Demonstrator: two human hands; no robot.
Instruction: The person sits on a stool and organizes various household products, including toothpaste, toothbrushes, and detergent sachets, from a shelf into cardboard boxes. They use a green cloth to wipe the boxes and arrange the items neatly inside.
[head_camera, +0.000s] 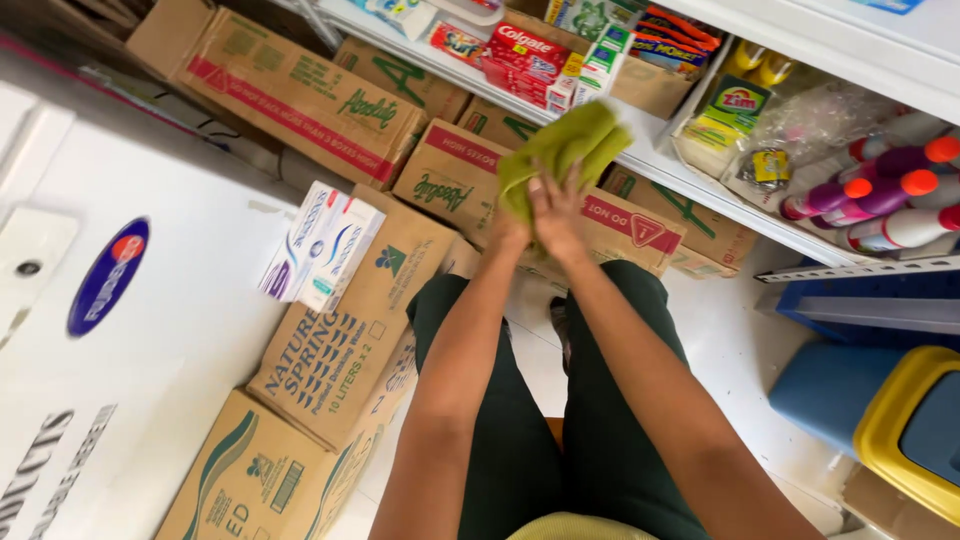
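A yellow-green cloth (560, 150) is bunched up in front of me, held by both hands near the white shelf edge (655, 160). My left hand (507, 232) grips the cloth's lower left part. My right hand (558, 215) presses on the cloth from the front, fingers spread over it. Both forearms reach forward over my dark green trousers. The cloth's top corner sticks up against the shelf edge.
Brown cardboard cartons (335, 350) are stacked on the floor at left and under the shelf. White toothpaste boxes (320, 245) lie on one carton. The shelf holds red boxes (525, 55) and pink bottles (880, 195). A white chest freezer (120, 330) stands left; a yellow-lidded blue bin (900, 420) right.
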